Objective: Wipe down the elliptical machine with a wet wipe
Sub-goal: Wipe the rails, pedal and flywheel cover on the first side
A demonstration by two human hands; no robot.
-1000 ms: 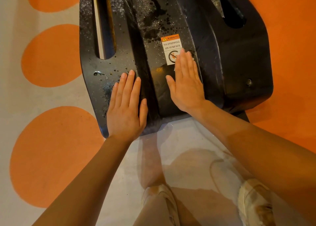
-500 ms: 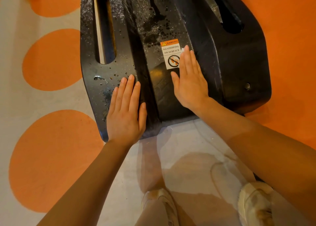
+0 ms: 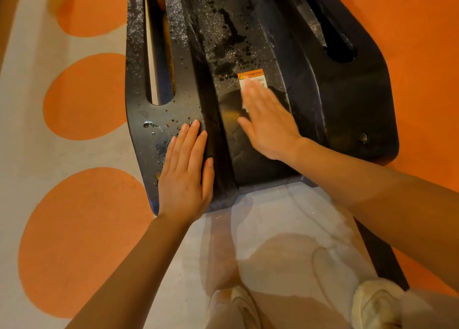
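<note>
The black plastic rear cover of the elliptical machine (image 3: 342, 97) lies low on the floor, speckled with wet drops and dusty patches. My left hand (image 3: 185, 177) rests flat, fingers together, on the cover's left wing near its rear edge. My right hand (image 3: 269, 122) is flat on the central sloped panel, blurred by motion, with its fingertips over the orange-and-white warning label (image 3: 252, 76). No wet wipe shows in either hand; whether one lies under the right palm cannot be told.
Two long slots (image 3: 159, 55) (image 3: 330, 35) cut through the cover, with metal rails inside. The floor (image 3: 82, 229) is pale with large orange circles on the left and solid orange on the right. My pale shoes (image 3: 375, 301) stand just behind the machine.
My right hand slid left across the central panel and now covers part of the warning label. My left hand has stayed in place.
</note>
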